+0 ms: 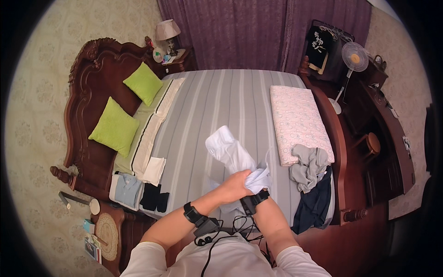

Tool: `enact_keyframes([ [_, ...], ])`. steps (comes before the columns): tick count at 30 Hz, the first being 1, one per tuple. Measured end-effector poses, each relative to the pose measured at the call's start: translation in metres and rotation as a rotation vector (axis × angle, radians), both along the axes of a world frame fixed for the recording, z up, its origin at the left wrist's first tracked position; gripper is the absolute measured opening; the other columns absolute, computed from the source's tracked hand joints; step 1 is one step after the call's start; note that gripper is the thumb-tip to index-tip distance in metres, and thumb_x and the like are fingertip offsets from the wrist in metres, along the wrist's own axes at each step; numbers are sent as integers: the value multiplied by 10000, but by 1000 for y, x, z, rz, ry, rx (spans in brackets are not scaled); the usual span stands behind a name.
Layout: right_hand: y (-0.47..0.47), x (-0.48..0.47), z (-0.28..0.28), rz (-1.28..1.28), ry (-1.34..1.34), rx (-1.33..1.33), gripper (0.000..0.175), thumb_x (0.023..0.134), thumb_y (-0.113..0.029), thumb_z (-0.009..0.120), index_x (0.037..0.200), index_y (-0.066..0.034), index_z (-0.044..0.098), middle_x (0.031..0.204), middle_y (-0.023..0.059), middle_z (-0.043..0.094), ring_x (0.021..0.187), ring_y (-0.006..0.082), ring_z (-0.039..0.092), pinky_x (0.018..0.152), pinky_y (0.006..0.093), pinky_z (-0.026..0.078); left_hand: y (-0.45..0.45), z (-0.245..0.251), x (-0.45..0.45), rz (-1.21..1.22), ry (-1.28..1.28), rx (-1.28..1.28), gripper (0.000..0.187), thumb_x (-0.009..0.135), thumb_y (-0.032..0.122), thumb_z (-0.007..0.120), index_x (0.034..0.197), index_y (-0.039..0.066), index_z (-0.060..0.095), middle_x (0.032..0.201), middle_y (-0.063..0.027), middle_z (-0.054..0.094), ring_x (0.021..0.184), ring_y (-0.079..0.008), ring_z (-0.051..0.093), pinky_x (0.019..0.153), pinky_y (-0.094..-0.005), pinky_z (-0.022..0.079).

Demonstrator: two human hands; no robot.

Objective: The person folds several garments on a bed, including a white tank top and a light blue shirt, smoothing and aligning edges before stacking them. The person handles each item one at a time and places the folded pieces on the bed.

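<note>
A pale white-blue garment (pixel 235 152), apparently a shirt, is bunched up over the near middle of the bed. My left hand (pixel 237 185) reaches across to the right and grips its gathered cloth. The right forearm runs up into the same bunch, and the fabric covers my right hand, so its fingers are hidden. One stiffer, rounded end of the garment stretches away from me over the striped grey sheet (pixel 197 114). Both wrists wear black strapped devices, the left one (pixel 195 214) and the right one (pixel 254 202).
To the right, a crumpled grey garment (pixel 308 166) and dark navy clothing (pixel 313 204) lie by a folded pink quilt (pixel 297 117). Folded blue clothing (pixel 126 190) and black cloth pieces (pixel 154 198) rest at the left corner. Black cables (pixel 242 225) hang near my waist. A footboard (pixel 341 166) edges the bed.
</note>
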State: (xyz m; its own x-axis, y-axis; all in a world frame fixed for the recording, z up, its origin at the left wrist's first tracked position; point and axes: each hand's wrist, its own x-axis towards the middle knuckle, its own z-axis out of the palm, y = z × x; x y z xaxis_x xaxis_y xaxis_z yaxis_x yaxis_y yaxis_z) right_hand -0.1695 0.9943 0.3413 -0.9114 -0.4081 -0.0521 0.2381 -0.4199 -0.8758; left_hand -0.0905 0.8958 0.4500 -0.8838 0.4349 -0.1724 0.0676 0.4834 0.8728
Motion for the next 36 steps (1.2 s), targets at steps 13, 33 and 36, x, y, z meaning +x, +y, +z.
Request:
enact_keyframes([
  [13,-15,-2,9,114,-304,-397,640,1082,-448,488,1564,-31,431,1417,141,638,1364,293,542,1176,379,380,-28,-22,-22,259,-612,686,376,944,-42,552,1303,-48,663,1290,-111,709,1183,-206,675,982,-354,533],
  [33,20,33,47,65,461,342,160,1046,-137,600,1168,-41,638,1027,78,718,929,185,684,850,355,562,-176,-129,-98,734,311,-264,299,947,239,755,1105,-13,731,982,-246,751,906,-402,716,801,-449,558],
  [36,152,56,105,-123,69,-67,112,1030,-137,683,1064,-36,650,976,29,706,937,129,677,875,323,559,-240,-137,-105,943,-14,199,270,965,235,769,1064,-14,740,971,-135,775,833,-262,716,768,-387,560],
])
